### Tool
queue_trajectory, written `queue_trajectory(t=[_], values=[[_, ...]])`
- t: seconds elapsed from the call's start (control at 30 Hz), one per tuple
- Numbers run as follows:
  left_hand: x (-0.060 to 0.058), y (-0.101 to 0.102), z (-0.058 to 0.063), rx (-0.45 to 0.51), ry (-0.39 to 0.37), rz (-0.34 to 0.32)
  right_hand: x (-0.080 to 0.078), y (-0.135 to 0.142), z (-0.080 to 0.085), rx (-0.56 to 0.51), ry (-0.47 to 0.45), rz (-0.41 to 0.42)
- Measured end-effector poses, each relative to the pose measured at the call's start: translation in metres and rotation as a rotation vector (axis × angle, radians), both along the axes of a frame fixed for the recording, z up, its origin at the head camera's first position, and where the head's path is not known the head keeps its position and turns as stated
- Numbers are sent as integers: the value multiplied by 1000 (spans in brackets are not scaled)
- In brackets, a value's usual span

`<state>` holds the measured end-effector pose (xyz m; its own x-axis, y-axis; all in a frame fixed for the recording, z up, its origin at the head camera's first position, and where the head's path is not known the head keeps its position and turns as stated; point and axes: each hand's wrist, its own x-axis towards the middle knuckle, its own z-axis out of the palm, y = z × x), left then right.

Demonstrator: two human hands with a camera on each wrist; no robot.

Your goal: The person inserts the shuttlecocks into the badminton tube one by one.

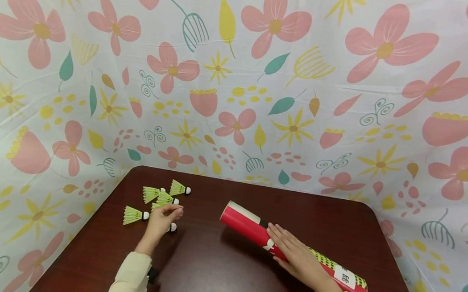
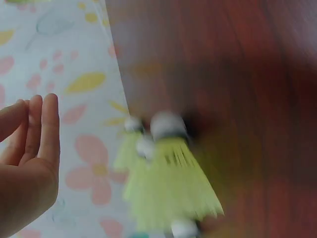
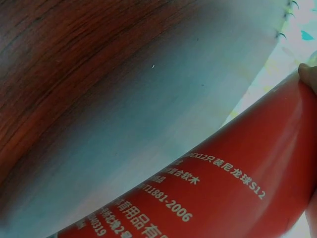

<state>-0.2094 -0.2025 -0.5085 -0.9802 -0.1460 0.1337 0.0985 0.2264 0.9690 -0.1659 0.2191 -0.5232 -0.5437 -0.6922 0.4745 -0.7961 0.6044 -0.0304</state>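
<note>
My left hand [image 1: 160,224] is above the yellow-green shuttlecocks at the table's left, thumb tip meeting the nearly straight fingers. Nothing shows between them in the left wrist view, where a shuttlecock [image 2: 173,183] with a white head lies beyond the hand. One shuttlecock [image 1: 133,215] lies left of the hand and another [image 1: 180,188] behind it; the hand partly covers others. On the right, my right hand [image 1: 297,261] grips a long red shuttlecock tube [image 1: 243,221], fingers over its top and thumb along the near side. The tube slants, its left end farther back.
The dark brown wooden table [image 1: 218,270] has rounded back corners. A white curtain [image 1: 237,97] with pink, yellow and green flower prints hangs behind it and along both sides. A small black device [image 1: 152,274] sits at my left wrist.
</note>
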Motion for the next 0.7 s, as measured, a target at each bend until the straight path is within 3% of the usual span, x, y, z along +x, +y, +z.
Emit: queue_trajectory(t=[0.2, 0.37, 0.57, 0.7], values=[[16, -41, -2, -73, -80, 145, 0, 1, 0, -12, -10, 4], [28, -63, -1, -135, -146, 225, 1, 0, -1, -18, -11, 13], [34, -72, -5, -191, -250, 224, 3, 0, -1, -15, -26, 0], [34, -71, -11, -204, -276, 203, 3, 1, -1, -13, -19, 4]])
